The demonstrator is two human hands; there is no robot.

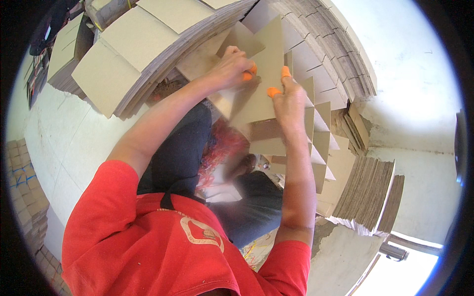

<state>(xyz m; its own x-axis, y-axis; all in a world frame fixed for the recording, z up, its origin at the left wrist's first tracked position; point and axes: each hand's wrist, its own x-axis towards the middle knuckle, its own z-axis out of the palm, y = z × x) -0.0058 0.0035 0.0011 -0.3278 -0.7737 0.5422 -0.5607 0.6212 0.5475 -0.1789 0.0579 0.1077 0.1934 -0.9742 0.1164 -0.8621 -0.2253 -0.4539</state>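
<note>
Head view shows two bare hands working one flat brown cardboard divider sheet (261,84), which stands up in front of the person, above a partly built cardboard divider grid (316,143). The left hand (232,66) pinches the sheet's left edge, its grip clamped on the card, and two orange rubber fingertip covers show there, pressed together against the sheet. The right hand (289,98) holds the sheet's right edge, its grip likewise closed on the card; two more orange covers show on it, one on the raised finger and one lower on the thumb. That makes four orange covers counted in all.

The grid hangs just below and right of the sheet, and about five slotted cross strips of it step down in a row. Three large stacks of cardboard lie around the hands: a curved stack of flat brown sheets (143,44) to the upper left, an arched stack of slotted grey-edged strips (335,44) to the upper right, and a tilted stack of brown sheets (370,192) to the lower right. One red short-sleeved shirt (148,246) fills the lower part.
</note>
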